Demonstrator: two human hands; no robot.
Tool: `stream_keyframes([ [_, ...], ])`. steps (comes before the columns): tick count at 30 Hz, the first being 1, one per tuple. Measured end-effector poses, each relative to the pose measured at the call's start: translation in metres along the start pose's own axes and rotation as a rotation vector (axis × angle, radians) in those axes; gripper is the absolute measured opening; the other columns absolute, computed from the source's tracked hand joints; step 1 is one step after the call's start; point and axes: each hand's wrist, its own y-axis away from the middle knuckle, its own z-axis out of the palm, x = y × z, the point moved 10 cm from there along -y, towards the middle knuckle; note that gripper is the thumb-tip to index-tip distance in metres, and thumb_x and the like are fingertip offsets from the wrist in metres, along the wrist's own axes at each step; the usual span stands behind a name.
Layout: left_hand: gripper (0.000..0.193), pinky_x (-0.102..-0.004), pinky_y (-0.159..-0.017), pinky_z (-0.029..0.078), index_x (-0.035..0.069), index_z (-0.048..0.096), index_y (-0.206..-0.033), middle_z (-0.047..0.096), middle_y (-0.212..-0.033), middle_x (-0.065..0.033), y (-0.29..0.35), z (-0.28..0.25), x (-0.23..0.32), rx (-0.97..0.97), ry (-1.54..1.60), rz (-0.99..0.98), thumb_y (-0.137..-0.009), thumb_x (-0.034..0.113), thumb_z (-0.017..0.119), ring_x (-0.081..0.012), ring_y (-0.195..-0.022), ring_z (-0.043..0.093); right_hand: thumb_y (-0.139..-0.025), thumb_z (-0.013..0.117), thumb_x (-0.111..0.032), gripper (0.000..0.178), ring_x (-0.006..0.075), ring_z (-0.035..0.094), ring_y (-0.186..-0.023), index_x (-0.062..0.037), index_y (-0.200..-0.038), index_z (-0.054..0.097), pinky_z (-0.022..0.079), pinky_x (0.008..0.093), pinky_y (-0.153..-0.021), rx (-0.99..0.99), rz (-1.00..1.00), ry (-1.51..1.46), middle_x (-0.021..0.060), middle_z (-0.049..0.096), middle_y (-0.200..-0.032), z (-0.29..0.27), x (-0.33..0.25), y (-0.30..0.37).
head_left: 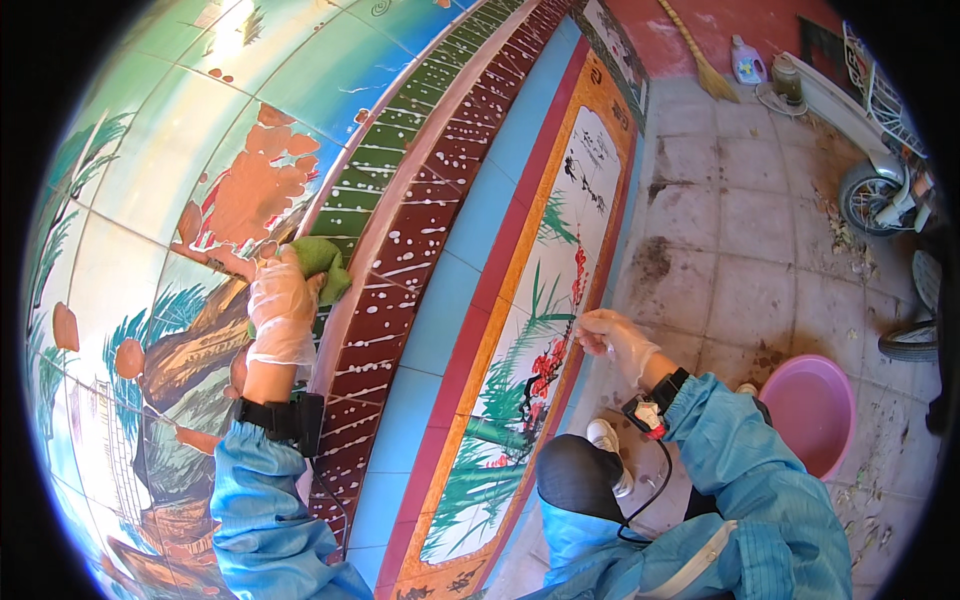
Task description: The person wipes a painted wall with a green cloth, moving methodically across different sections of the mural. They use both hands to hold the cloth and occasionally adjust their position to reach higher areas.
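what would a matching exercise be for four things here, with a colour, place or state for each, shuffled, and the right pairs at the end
Things
1. green cloth
2. round basin
3. straw broom
4. detergent bottle

Descriptions
A. bristles down on the floor, long handle rising along the red wall
B. gripped in the gloved left hand
C. upright, with a side handle
D. pink, to the person's right

Pairs: 1-B, 2-D, 3-A, 4-C

Stained pale tiled floor (745,250), pink basin (808,415), straw broom (715,83), white-and-purple bottle (747,64), spoked wheel (870,200)
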Motion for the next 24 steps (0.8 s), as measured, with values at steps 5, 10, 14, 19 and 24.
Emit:
stream_keyframes([
  [5,0.050,-0.0455,-0.080,0.053,0.006,0.057,-0.113,0.065,-0.103,-0.0171,-0.026,0.001,0.018,0.046,-0.083,0.002,-0.082,0.041,0.074,-0.0327,-0.097,0.065,-0.092,0.068,-0.021,0.016,0.0116,0.056,-0.075,-0.0082,-0.097,0.059,0.046,0.0259,-0.069,0.015,0.015,-0.036,0.0027,0.063,-0.086,0.002,0.003,-0.006],
  [10,0.049,-0.0429,-0.076,0.055,0.003,0.060,-0.103,0.068,-0.095,-0.0150,-0.054,-0.006,0.038,0.090,-0.068,0.045,-0.080,0.043,0.076,-0.0317,-0.091,0.068,-0.092,0.068,-0.019,0.015,0.0117,0.056,-0.073,-0.0078,-0.097,0.059,0.045,0.0254,-0.068,0.003,0.011,-0.064,0.0031,0.062,-0.085,0.004,0.001,-0.007],
  [14,0.043,-0.0428,-0.079,0.055,0.005,0.066,-0.100,0.071,-0.096,-0.0163,-0.079,-0.010,0.053,0.070,-0.052,0.008,-0.080,0.042,0.077,-0.0327,-0.093,0.069,-0.092,0.067,-0.019,0.015,0.0117,0.056,-0.073,-0.0077,-0.098,0.059,0.045,0.0253,-0.068,0.001,0.012,-0.063,0.0030,0.062,-0.086,0.002,-0.001,-0.006],
  [19,0.041,-0.0436,-0.083,0.055,0.007,0.071,-0.103,0.071,-0.105,-0.0175,-0.109,-0.011,0.068,-0.028,0.025,-0.037,-0.080,0.040,0.077,-0.0331,-0.101,0.068,-0.091,0.068,-0.018,0.015,0.0105,0.060,-0.075,-0.0088,-0.100,0.060,0.049,0.0260,-0.073,0.031,0.013,-0.049,0.0026,0.066,-0.088,-0.003,-0.005,-0.005],
  [24,0.045,-0.0436,-0.086,0.054,0.008,0.071,-0.112,0.070,-0.111,-0.0167,-0.128,-0.017,0.081,-0.086,0.066,-0.037,-0.080,0.040,0.078,-0.0345,-0.105,0.066,-0.092,0.066,-0.019,0.014,0.0111,0.058,-0.076,-0.0080,-0.100,0.061,0.047,0.0257,-0.072,0.030,0.010,-0.050,0.0028,0.064,-0.088,-0.005,-0.007,-0.003],
])
